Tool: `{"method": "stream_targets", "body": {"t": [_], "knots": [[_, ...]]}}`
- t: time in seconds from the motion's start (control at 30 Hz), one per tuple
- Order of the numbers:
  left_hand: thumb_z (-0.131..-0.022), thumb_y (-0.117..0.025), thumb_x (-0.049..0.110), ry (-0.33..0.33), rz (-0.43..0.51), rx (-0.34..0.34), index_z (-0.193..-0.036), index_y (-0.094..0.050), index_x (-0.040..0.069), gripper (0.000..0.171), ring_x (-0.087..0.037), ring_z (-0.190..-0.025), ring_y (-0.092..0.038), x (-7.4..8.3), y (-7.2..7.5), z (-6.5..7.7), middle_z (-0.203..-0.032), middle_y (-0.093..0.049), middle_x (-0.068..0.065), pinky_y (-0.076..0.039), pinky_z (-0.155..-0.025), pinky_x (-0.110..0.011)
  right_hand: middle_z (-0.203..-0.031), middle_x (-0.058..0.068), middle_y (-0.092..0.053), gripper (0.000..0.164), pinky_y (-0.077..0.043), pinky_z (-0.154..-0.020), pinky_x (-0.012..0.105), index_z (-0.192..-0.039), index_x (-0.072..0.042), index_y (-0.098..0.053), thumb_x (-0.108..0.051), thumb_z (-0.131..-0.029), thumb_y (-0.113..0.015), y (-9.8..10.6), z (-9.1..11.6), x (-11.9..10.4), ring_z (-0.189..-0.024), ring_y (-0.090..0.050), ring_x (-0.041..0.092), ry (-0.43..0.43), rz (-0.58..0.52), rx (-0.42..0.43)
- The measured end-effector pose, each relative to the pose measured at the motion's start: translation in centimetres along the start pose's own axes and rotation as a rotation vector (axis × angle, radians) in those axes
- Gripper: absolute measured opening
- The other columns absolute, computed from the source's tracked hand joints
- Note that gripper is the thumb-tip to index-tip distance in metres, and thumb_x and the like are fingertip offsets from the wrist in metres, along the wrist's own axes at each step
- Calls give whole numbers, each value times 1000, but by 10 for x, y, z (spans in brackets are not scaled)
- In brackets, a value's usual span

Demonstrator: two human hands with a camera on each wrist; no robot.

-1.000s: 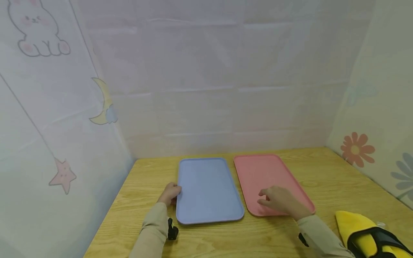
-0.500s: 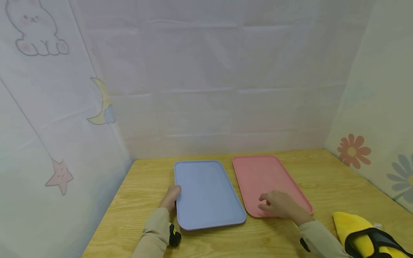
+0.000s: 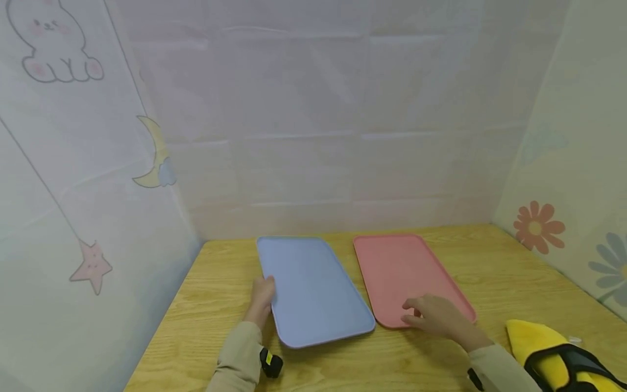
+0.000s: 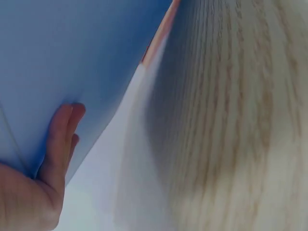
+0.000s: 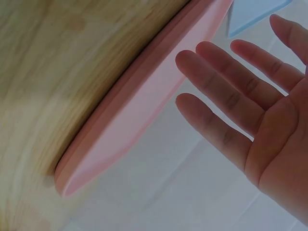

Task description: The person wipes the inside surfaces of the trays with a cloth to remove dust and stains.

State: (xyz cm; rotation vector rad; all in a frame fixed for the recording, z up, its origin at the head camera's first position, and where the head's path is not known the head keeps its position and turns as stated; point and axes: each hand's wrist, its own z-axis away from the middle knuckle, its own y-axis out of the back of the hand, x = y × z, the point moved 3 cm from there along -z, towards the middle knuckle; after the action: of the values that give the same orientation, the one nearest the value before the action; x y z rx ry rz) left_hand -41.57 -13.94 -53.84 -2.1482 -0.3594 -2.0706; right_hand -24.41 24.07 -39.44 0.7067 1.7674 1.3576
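A blue tray (image 3: pixel 315 294) is held by its left edge in my left hand (image 3: pixel 262 298), the thumb over the rim. In the left wrist view the fingers (image 4: pixel 60 139) lie against the tray's underside, which is raised off the wooden table. My right hand (image 3: pixel 438 316) hovers over the near end of a pink tray (image 3: pixel 401 272), holding nothing. The right wrist view shows its fingers (image 5: pixel 231 96) spread and slightly bent, apart from the pink tray, which lies flat on the table.
A yellow cloth item with black straps (image 3: pixel 553 348) lies at the table's right front. Printed white sheets (image 3: pixel 313 120) stand behind and on both sides of the wooden table (image 3: pixel 220 272).
The blue tray has turned, its far end swinging left and its near end shifting slightly right, with my left hand gripping it. My right hand has moved slightly right and nearer.
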Motion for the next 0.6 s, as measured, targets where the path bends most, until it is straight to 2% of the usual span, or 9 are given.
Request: {"method": "stream_targets", "body": {"t": [0.03, 0.07, 0.1, 0.17, 0.2, 0.3, 0.43, 0.6], "knots": [[-91, -42, 14, -9, -9, 20, -107, -42, -22, 39, -33, -94, -48, 29, 3, 21, -100, -49, -28, -40, -81, -41, -73, -8, -55, 26, -41, -52, 28, -94, -6, -63, -30, -85, -60, 2, 3, 1, -62, -50, 6, -4, -14, 0], [-91, -43, 14, -34, -22, 50, -103, -45, -21, 37, -32, -90, -48, 56, 6, 42, -96, -50, -26, -40, -79, -40, -73, -8, -55, 26, -41, -52, 27, -94, -5, -63, -29, -85, -60, 3, 6, 2, -62, -50, 6, -7, -22, 4], [-92, -41, 13, -29, -27, 49, -103, -46, -21, 36, -32, -90, -48, 82, 8, 61, -95, -51, -25, -39, -80, -41, -74, -8, -55, 26, -41, -52, 27, -95, -5, -63, -29, -86, -59, 5, 10, 3, -63, -50, 5, -7, -28, 10], [-92, -41, 12, -58, -48, 66, -98, -49, -20, 33, -30, -82, -48, 113, 12, 86, -87, -52, -22, -41, -74, -38, -76, -7, -56, 28, -41, -52, 27, -97, -3, -62, -29, -86, -58, 10, 17, 7, -64, -50, 5, -22, -51, 5], [-92, -39, 11, -43, -62, 56, -100, -49, -20, 33, -31, -83, -48, 128, 13, 97, -88, -52, -22, -40, -75, -39, -77, -7, -56, 29, -41, -53, 27, -99, -3, -61, -29, -87, -58, 12, 21, 9, -65, -50, 5, -41, -62, -1], [-93, -37, 10, -59, -53, 28, -97, -50, -20, 32, -26, -75, -48, 143, 15, 111, -80, -51, -17, -41, -66, -33, -81, -6, -56, 33, -42, -55, 28, -103, -3, -60, -32, -87, -57, 20, 34, 15, -68, -52, 7, -119, -68, -11], [-94, -36, 9, -41, -18, -9, -97, -50, -19, 32, -20, -70, -47, 149, 16, 119, -77, -50, -12, -40, -62, -28, -84, -2, -58, 39, -45, -59, 34, -106, -4, -59, -37, -86, -57, 31, 52, 29, -72, -55, 14, -275, -43, -33], [-94, -35, 9, -21, -15, -18, -98, -51, -18, 31, -17, -68, -46, 153, 14, 125, -76, -49, -9, -40, -60, -27, -89, 12, -61, 51, -45, -63, 47, -107, 1, -59, -44, -84, -56, 43, 82, 60, -79, -57, 30, -415, 61, -43]]}}
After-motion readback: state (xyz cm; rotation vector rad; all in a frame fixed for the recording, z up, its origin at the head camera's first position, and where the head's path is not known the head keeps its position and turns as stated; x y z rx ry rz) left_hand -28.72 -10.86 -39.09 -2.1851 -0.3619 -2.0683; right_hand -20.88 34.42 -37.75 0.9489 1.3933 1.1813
